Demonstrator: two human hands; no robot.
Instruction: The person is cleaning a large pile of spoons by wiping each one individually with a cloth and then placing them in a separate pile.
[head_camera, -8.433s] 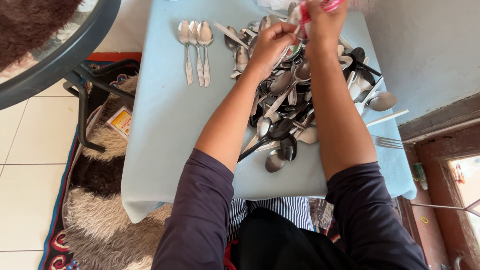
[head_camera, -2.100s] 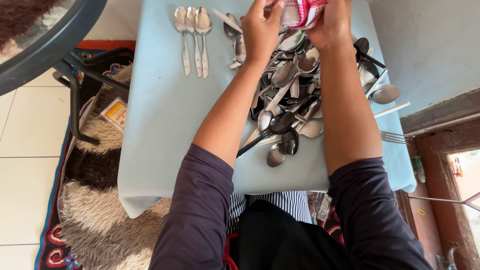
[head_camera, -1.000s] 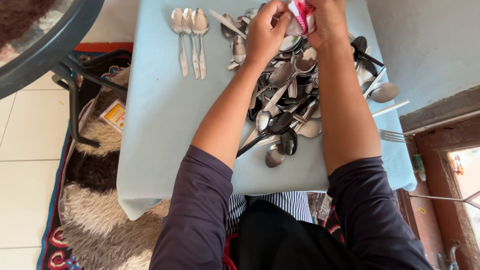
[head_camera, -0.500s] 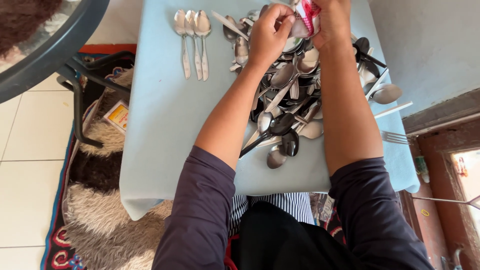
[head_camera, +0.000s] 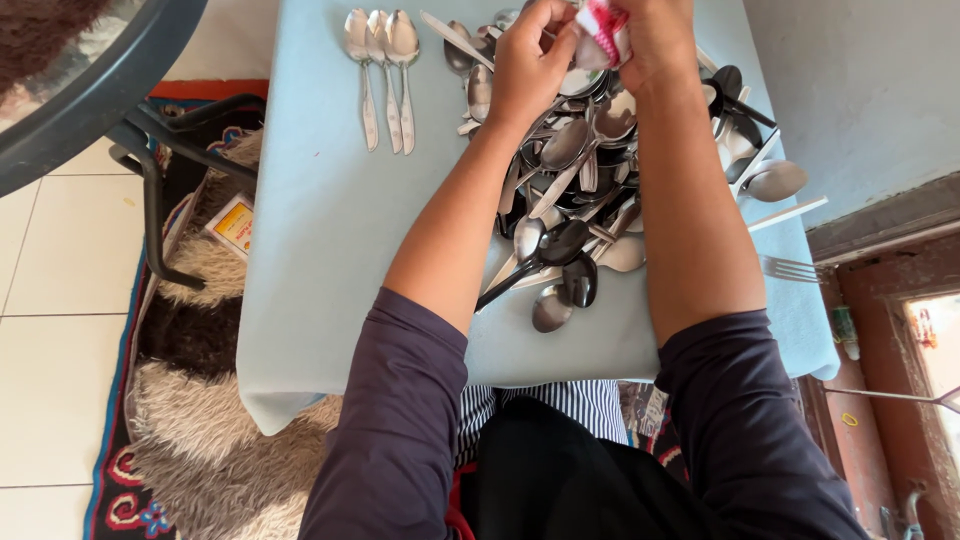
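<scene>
I see both hands raised together at the far edge of the table (head_camera: 330, 250), which is covered by a pale blue cloth; the left hand (head_camera: 530, 62) is closed, its fingers pinching a spoon (head_camera: 580, 80) whose bowl shows just beneath them; the right hand (head_camera: 655, 40) is closed around a red and white rag (head_camera: 603, 30) pressed against that spoon; the two hands touch at the rag. Directly under them lies a heap of cutlery (head_camera: 585, 200), mostly steel spoons with some dark ones, spread over the right half of the table; a fork (head_camera: 795, 268) lies apart at the right edge. To the far left, three spoons (head_camera: 382, 70) lie side by side, bowls away from me, well apart from the heap. A shaggy rug (head_camera: 190, 430) lies on the floor to the left.
</scene>
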